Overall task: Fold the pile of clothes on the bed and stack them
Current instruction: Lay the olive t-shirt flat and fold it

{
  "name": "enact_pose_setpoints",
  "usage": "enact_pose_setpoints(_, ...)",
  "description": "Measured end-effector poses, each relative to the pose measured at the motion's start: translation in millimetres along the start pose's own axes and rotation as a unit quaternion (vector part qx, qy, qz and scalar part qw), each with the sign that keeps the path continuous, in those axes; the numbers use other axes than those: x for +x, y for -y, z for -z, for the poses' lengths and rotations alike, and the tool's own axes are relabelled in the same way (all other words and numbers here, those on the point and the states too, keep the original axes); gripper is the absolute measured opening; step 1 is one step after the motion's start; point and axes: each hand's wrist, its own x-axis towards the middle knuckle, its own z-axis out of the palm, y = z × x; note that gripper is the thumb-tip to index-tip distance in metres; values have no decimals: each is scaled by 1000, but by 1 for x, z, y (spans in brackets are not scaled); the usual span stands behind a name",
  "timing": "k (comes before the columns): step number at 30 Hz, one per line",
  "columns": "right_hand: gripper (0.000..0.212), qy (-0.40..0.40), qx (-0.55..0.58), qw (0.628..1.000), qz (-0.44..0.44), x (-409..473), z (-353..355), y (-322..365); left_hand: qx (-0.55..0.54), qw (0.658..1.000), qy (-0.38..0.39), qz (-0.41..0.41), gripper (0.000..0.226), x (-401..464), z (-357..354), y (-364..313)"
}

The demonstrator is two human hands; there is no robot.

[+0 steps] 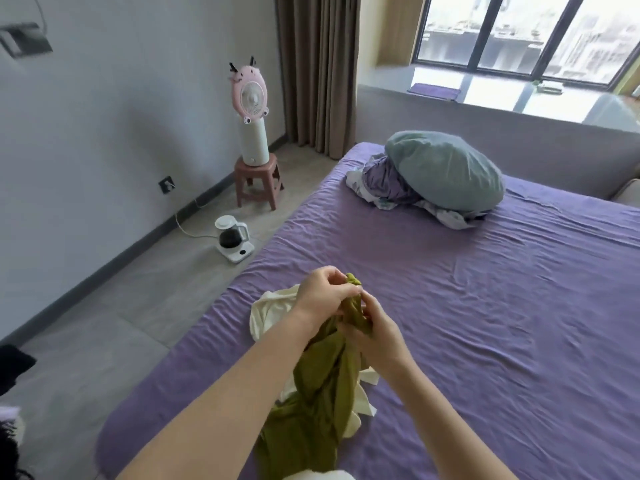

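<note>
Near the left edge of the bed, both sets of fingers are curled tight and pinching the top of the olive-green garment (323, 375): the left hand (325, 294) grips the bunched upper end from above, fingers (337, 271) folded over the cloth, and the right hand (375, 332) clamps the same bunch just below and to the right, the two hands touching. From that grip the green garment hangs down toward the near edge, twisted and crumpled, its lower part spreading over the sheet between the two forearms. Under it and poking out on both sides lies a cream-white garment (268, 313), one rumpled lobe showing to the left of the left wrist, more strips showing to the right of the green cloth lower down. All this sits on the purple sheet of the bed (485, 323), which is wrinkled throughout. Far across the bed, well apart from the hands, a grey-blue pillow (446, 168) rests on a heap of lilac and white bedding (388, 183). Off the bed to the left, on the grey floor, stands a white kettle (232, 237) on its base, with a cord running toward the wall. Farther back, a pink fan (250, 93) with little antlers tops a white cylinder on a pink stool (258, 183), beside brown curtains (317, 71). Far right, a window (526, 32) lets in bright daylight.
</note>
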Motion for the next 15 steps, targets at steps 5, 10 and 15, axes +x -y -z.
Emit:
enact_pose_setpoints(5, 30, -38, -25, 993, 111, -28, 42, 62, -14, 996, 21, -85, 14, -52, 11, -48)
enact_pose_setpoints(10, 17, -27, -43, 979, 199, -44, 90, 144, -55, 978, 158, -124, 56, -94, 21, -69)
enact_pose_setpoints(15, 22, -69, -81, 968, 227, -78, 127, 206, -11, 953, 270, -134, 82, -117, 7, -67)
